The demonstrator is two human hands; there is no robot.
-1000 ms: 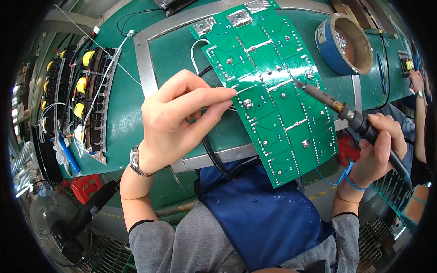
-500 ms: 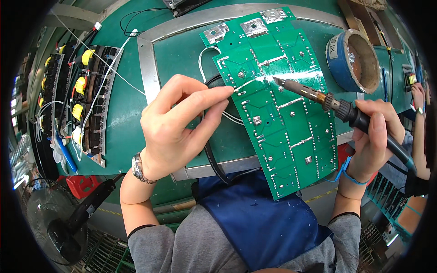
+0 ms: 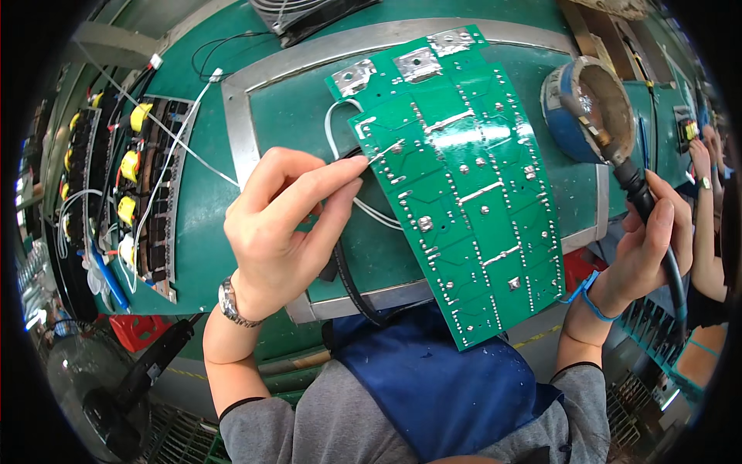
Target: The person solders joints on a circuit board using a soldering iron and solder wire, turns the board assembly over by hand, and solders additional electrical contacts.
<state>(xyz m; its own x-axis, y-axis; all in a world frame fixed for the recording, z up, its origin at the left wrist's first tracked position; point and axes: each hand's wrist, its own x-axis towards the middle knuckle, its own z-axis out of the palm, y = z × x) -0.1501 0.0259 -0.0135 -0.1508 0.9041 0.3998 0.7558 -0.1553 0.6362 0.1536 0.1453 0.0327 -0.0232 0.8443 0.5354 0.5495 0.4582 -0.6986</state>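
At frame centre the green circuit board (image 3: 464, 193) lay tilted, solder side up, its lower corner hanging past the metal frame (image 3: 239, 131) on the green counter (image 3: 193, 209) and over the person's blue apron (image 3: 440, 387).

- Left hand (image 3: 286, 232): fingers pinched narrow on a thin strand of solder wire (image 3: 384, 151), its tip touching the board's left edge near the upper corner.
- Right hand (image 3: 645, 247): wrapped shut around the black handle of a soldering iron (image 3: 618, 166). Tip rested in the blue round tin (image 3: 587, 100) at upper right, well apart from the board.

Risks, as judged:
- Board looked loosely supported; a push from wire or iron could slide it off the frame toward the lap.
- Hot tip returning from the tin would cross the board's right edge; a low pass could smear joints or bridge pads.
- Left fingertips sat close to the joint; heat could reach them.
- White wires (image 3: 340, 147) looped under the board's left side and a black cable (image 3: 348, 278) ran beneath the left hand; either could snag.
- Iron's cord trailed by the right wrist, near another person's hand (image 3: 699, 158) at the right rim.

Room:
- Open green surface lay between frame and the rack of yellow coils (image 3: 131, 178) on the left.
- Right side was tight: tin, cord, neighbour.
- Upper edge was crowded by a dark fan grille (image 3: 309, 11).
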